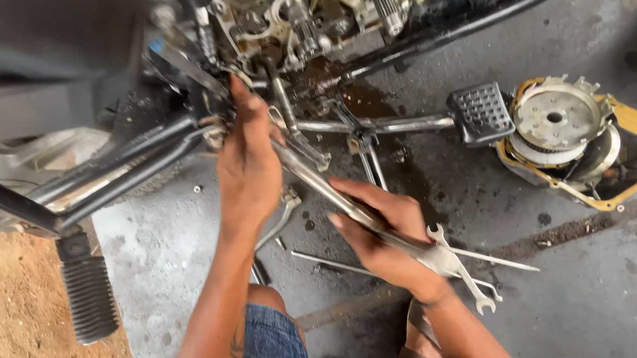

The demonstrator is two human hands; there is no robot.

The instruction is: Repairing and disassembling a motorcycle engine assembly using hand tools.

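Observation:
My left hand (248,158) reaches up under a motorcycle's engine (304,21), fingers pressed at the frame near the head of a long metal wrench (311,177). My right hand (380,232) grips the lower part of that same wrench's shaft. The wrench runs diagonally from the engine down to the right. Its far end is hidden behind my left hand.
Several loose spanners (472,271) and thin rods lie on the oily concrete floor by my right wrist. A removed engine cover with a round rotor (557,121) lies at right. A foot pedal (482,111) juts out. A black rubber footpeg (88,298) hangs at lower left.

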